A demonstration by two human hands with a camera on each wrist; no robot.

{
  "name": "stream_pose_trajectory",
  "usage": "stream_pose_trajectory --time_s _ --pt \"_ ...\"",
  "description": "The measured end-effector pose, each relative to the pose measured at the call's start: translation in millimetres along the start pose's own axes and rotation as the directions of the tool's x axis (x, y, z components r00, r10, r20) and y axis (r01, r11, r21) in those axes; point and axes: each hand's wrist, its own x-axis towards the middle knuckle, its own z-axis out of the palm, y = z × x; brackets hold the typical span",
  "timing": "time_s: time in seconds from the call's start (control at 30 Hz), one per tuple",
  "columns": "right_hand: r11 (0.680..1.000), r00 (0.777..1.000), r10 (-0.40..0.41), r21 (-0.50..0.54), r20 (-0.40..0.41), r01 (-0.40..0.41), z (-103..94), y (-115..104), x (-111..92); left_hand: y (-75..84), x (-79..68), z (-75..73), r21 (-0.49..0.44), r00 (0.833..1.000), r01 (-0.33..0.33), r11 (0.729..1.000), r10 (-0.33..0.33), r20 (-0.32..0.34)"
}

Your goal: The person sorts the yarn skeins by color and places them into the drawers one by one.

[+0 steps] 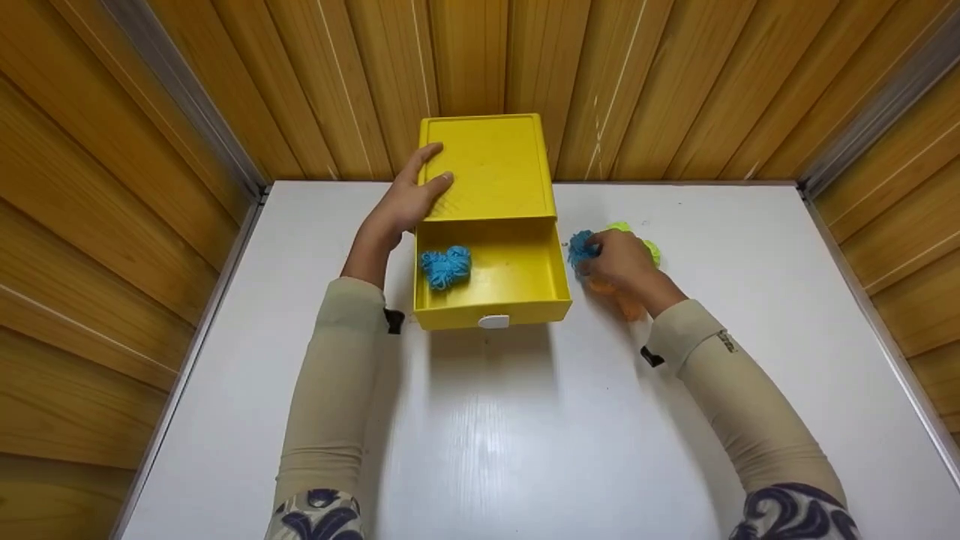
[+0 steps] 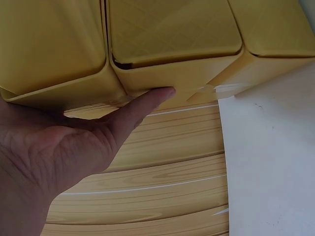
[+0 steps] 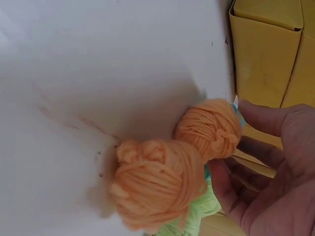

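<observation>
A yellow drawer box (image 1: 487, 165) stands at the back of the table, its drawer (image 1: 517, 311) pulled out towards me. Blue yarn (image 1: 448, 266), bundled in balls, lies in the drawer's left part. My left hand (image 1: 409, 199) rests on the box's left top edge, fingers spread and straight. Right of the drawer, my right hand (image 1: 622, 259) pinches a blue yarn ball (image 1: 579, 251). In the right wrist view this ball is mostly hidden behind an orange yarn ball (image 3: 209, 129). Another orange yarn ball (image 3: 155, 182) and green yarn (image 3: 202, 206) lie close beside the fingers.
The white table (image 1: 480, 420) meets wood-patterned panels (image 1: 472, 60) at the back and sides. A white pull tab (image 1: 493, 322) sticks out from the drawer's front. Green yarn (image 1: 651, 251) shows past the right hand, and orange yarn (image 1: 628, 306) below it.
</observation>
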Motion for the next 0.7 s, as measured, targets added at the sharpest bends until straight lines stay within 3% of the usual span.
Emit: stream_pose_trajectory --time_s 0.17,0.47,0.7 --pt "0.999 0.999 0.028 -0.028 0.029 -0.027 -0.6 -1 6 -0.6 0.6 -0.2 0.001 1.0 0.002 1.0 -0.002 0.003" --pt "0.993 1.0 0.016 -0.113 0.0 -0.016 2.4 8 18 0.1 -0.1 0.9 0.001 1.0 0.021 1.0 -0.021 0.0" --pt "0.98 0.998 0.069 -0.185 -0.016 -0.07 11.0 -2 22 0.5 0.2 0.6 0.0 1.0 0.03 1.0 -0.03 -0.001"
